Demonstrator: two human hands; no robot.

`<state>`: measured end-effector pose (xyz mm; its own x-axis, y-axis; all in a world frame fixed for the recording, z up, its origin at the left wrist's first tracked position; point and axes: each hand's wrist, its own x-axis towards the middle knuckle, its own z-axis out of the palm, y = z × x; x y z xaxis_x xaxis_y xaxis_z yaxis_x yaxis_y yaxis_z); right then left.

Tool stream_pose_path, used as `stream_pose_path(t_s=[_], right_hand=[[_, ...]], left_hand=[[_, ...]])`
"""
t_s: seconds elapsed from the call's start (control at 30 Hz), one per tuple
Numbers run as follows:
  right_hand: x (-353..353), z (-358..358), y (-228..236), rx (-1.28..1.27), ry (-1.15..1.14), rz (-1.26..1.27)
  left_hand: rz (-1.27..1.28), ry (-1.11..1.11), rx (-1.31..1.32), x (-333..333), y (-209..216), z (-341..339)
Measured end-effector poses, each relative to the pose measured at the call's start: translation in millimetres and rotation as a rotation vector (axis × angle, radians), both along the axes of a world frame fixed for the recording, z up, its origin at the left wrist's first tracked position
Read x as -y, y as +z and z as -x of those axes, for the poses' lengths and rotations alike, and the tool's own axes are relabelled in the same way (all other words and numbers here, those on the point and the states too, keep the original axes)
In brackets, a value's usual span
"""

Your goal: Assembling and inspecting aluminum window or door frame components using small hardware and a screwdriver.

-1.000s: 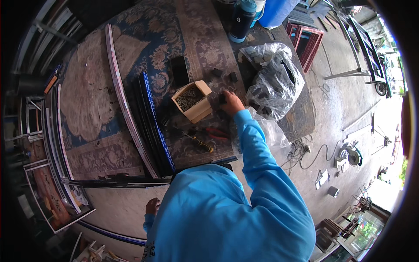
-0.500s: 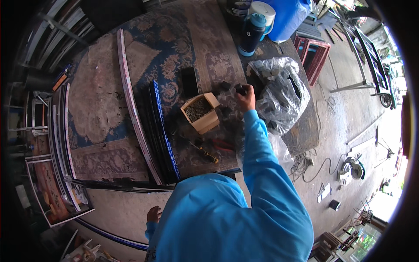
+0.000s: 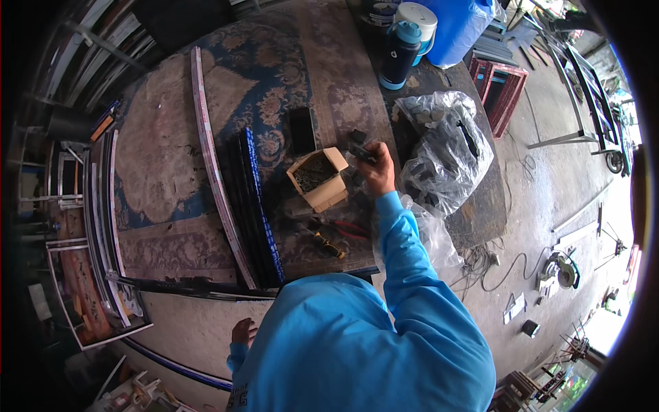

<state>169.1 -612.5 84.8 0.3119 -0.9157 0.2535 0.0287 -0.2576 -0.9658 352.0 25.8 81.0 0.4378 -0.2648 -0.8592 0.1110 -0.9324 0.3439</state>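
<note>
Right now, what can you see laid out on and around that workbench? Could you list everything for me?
patterned carpet: one, blue and beige, covering the bench top
cardboard box: one, tan, open, mid-bench, filled with small dark parts
dark strips: a bundle, black and blue, left of the box
pale strip: one, long, left of the bundle
pliers: one, red handles, near bench edge
plastic bags: clear, crumpled, right end of bench
bottle: one, dark, far edge
blue barrel: one, behind bottle
right hand: holds small black piece beside the box
left hand: low, below the bench edge
</note>
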Motion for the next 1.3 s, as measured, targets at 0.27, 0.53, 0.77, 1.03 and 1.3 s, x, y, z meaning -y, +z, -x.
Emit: stream_pose_path(t_s=[0.27, 0.53, 0.77, 1.03, 1.3], right_hand=[[-37.7, -16.0, 54.4, 0.462, 0.302, -0.459], [-79.5, -66.4, 67.2, 0.556, 0.502, -0.514], [-101.9, -83.9, 53.4, 0.357, 0.387, -0.569], [-164.0, -77.8, 55.9, 0.564, 0.816, -0.68], [-255.6, -52.6, 102.8, 0.464, 0.889, -0.59]], left_hand=[[0.133, 0.523, -0.019, 8.4, 5.7, 22.8], [-0.019, 0.718, -0.055, -48.3, 12.4, 87.2], [-0.033, 0.751, -0.033, -105.8, -2.1, 170.9], [0.04, 0.879, 0.033, -132.0, -24.0, 206.6], [0.309, 0.679, 0.225, -171.3, -41.9, 205.4]])
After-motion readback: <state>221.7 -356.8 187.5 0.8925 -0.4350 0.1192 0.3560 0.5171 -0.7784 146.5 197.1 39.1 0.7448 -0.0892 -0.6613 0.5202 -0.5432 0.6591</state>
